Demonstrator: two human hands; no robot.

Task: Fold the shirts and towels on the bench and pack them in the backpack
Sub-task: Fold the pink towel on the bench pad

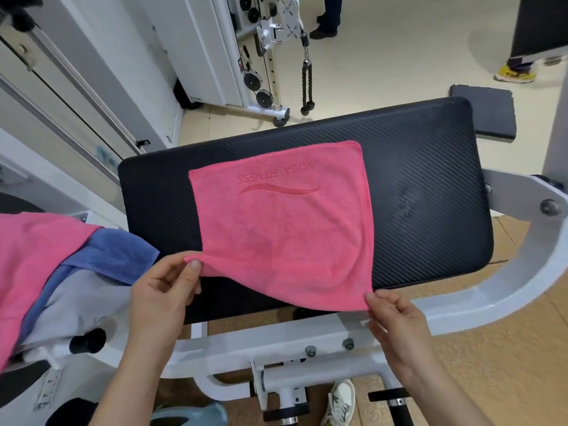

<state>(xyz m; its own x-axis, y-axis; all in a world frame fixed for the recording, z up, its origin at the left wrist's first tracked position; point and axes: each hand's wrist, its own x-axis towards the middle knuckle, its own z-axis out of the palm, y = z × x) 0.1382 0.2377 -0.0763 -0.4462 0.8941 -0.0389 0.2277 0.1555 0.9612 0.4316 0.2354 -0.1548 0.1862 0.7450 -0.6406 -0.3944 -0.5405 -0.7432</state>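
View from a head camera looking down at a gym bench; a black ribbed bench pad point(430, 195) fills the middle of the picture, carried on a white metal frame point(507, 281) that curves from 3 o'clock round to 6 o'clock.

A pink towel point(282, 222), folded to a rough square, lies at the centre of the pad; its far edge, toward 12 o'clock, rests flat; embossed lettering reading YOGA FITNESS, upside down to the viewer, sits above a curved stroke.

The left hand point(163, 287), at 7 o'clock, pinches the towel's near left corner between thumb and curled fingers; the right hand point(396, 321), at 5 o'clock, pinches the near right corner with its fingertips; between the two hands the near edge is raised off the pad and sags in a shallow curve.

At 9 o'clock, just beside the pad's left end, lies a heap of cloth: a pink cloth point(33, 259) on top, a blue towel point(120, 256) under it, and a pale grey garment point(83, 302) lowest.

At 12 o'clock stands a white cable machine point(270, 56) with a black rope handle point(306, 84) hanging from it; a small dark pad point(485, 115) sits at 2 o'clock; a white sneaker point(341, 401) shows on the floor at 6 o'clock.
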